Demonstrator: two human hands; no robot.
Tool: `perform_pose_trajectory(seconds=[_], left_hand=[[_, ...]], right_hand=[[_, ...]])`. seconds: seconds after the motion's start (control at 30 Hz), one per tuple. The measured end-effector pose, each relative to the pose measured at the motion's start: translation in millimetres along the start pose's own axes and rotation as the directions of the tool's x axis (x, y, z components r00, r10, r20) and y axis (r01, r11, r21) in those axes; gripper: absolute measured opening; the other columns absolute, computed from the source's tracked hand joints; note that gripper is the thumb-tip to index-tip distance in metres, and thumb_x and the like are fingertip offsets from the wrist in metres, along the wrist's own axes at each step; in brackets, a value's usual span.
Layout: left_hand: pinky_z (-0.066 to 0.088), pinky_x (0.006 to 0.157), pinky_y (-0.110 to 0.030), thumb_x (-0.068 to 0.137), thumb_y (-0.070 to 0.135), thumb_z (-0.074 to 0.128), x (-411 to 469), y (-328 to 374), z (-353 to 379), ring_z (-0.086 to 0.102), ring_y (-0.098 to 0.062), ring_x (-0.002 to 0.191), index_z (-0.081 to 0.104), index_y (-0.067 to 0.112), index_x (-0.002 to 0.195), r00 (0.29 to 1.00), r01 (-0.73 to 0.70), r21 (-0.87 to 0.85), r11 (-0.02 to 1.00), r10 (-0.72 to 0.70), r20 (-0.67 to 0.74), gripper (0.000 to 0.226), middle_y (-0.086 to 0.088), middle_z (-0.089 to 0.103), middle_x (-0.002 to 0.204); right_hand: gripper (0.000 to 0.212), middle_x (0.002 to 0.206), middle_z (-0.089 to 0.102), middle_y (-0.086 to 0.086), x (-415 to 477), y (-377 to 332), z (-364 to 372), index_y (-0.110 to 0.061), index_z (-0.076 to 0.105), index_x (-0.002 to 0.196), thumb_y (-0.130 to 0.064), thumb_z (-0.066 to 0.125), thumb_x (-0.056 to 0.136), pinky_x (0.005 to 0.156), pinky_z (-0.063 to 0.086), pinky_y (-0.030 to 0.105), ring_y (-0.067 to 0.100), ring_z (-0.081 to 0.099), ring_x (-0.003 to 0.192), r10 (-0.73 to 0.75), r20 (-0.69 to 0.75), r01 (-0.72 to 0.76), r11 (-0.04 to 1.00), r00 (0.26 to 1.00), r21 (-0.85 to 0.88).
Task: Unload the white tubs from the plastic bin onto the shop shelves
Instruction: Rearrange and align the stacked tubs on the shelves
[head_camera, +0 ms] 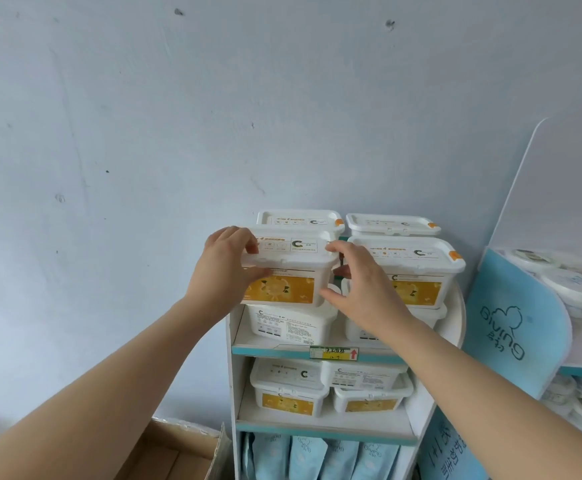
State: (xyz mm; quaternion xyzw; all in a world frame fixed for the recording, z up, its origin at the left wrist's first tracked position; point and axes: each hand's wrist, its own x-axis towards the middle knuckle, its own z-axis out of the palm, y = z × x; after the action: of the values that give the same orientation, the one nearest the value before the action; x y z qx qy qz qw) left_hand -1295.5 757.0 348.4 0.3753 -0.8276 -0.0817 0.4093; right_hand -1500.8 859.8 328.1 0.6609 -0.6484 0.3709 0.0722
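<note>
White tub [284, 271] sits clamped between left-hand grip [225, 265] and right-hand grip [362, 289]; other tubs [410, 271] already shelved beside, behind, below the grips; plastic bin unseen, remainder unknown.

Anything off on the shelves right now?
Facing is mixed: the lower tub under the held tub shows its barcode side, unlike the yellow-fronted right tub. On the middle shelf, the upper tub also faces back-out and looks slightly askew.
</note>
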Motion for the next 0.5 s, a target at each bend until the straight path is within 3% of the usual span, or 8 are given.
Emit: perform_pose_trajectory(seconds=[0.1, 0.17, 0.37, 0.5], left_hand=[[0.033, 0.063, -0.022, 0.073, 0.028, 0.080, -16, -8, -10, 0.047, -0.016, 0.090, 0.050, 0.020, 0.085, 0.999, 0.032, 0.013, 0.999, -0.032, 0.026, 0.033, 0.009, 0.054, 0.097], [0.033, 0.061, -0.018, 0.073, 0.026, 0.080, -26, -18, -13, 0.048, -0.017, 0.089, 0.051, 0.020, 0.085, 0.998, 0.058, 0.022, 0.998, -0.059, 0.034, 0.032, 0.008, 0.054, 0.097], [0.040, 0.069, -0.028, 0.074, 0.022, 0.080, -41, -38, -24, 0.050, -0.020, 0.092, 0.049, 0.020, 0.083, 0.993, 0.117, 0.051, 0.992, -0.115, -0.036, 0.032, 0.005, 0.056, 0.101], [0.041, 0.070, -0.029, 0.073, 0.022, 0.080, -44, -48, -30, 0.051, -0.021, 0.093, 0.050, 0.020, 0.085, 0.990, 0.132, 0.075, 0.988, -0.127, -0.065, 0.033, 0.004, 0.057, 0.102]], right_hand=[[0.073, 0.126, 0.051, -0.008, -7, -2, 9, -0.033, 0.029, 0.135, -0.028, 0.075, 0.079, 0.086, 0.054, 0.029, 0.006, 0.059, 0.098, 0.013, 0.077, -0.012, 1.000, 0.997, -0.010], [0.077, 0.122, 0.052, -0.009, -8, -1, 15, -0.035, 0.026, 0.138, -0.028, 0.075, 0.079, 0.085, 0.054, 0.030, 0.007, 0.060, 0.098, 0.099, 0.079, -0.101, 0.995, 0.992, 0.023], [0.041, 0.123, 0.061, 0.000, -6, 20, 32, -0.018, 0.060, 0.123, -0.026, 0.069, 0.084, 0.091, 0.050, 0.032, 0.017, 0.059, 0.108, 0.309, 0.289, -0.238, 0.937, 0.906, -0.256], [0.033, 0.118, 0.059, -0.001, -6, 23, 40, -0.017, 0.065, 0.117, -0.022, 0.067, 0.085, 0.089, 0.049, 0.031, 0.018, 0.058, 0.103, 0.266, 0.292, -0.162, 0.928, 0.919, -0.336]])
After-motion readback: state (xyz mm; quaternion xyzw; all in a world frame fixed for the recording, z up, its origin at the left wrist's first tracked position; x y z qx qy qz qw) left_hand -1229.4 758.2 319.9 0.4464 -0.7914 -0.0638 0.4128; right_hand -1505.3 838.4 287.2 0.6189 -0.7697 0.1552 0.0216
